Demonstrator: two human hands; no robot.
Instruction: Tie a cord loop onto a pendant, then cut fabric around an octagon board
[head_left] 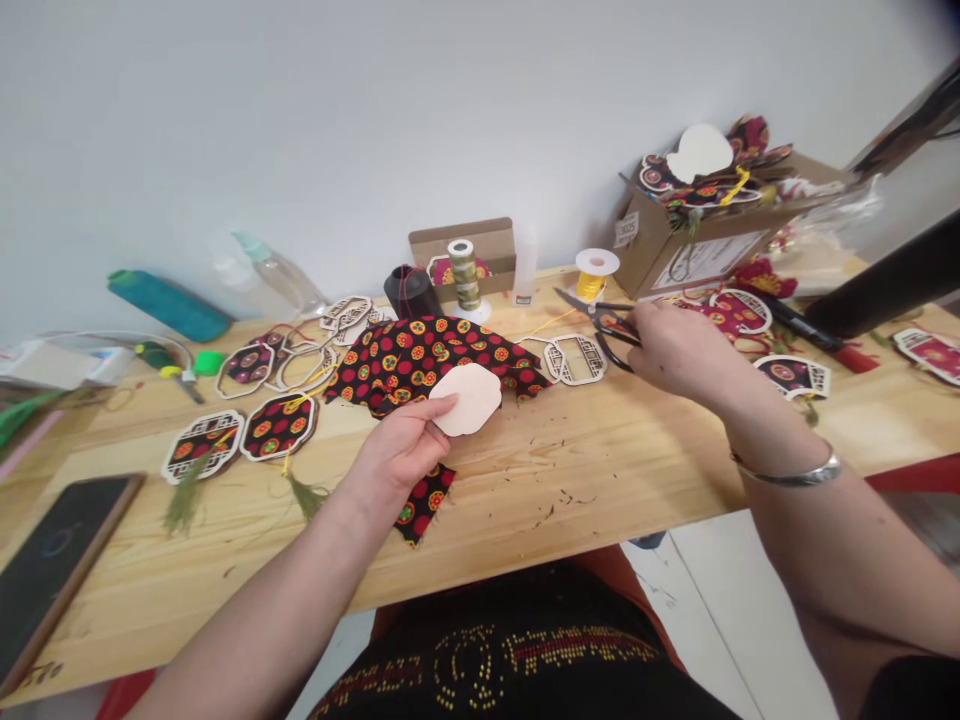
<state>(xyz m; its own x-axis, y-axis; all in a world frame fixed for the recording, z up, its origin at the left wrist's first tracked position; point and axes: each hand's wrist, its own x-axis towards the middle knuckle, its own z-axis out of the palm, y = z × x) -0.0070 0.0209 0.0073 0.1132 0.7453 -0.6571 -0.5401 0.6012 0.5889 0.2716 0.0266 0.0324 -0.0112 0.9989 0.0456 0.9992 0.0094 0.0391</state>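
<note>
My left hand (403,440) is closed on a pale, scalloped flat piece (471,400), thumb on top and fingers underneath. A strip of black cloth with red and orange dots (426,505) hangs below that hand; whether the fingers hold it too I cannot tell. Behind the piece lies a larger crumpled patterned cloth (420,350). On the right, my right hand (667,345) is closed around the black handles of scissors (616,335), whose blades point away to the left. Left of the scissors lies a pale openwork frame (577,360).
Behind are a yellow thread spool (596,270), a green thread cone (465,275) and a black spool (412,292). A full cardboard box (697,245) stands back right. Tasselled ornaments (279,428), a screwdriver (161,362) and a phone (64,565) lie left. Dark scraps dot the table (517,530).
</note>
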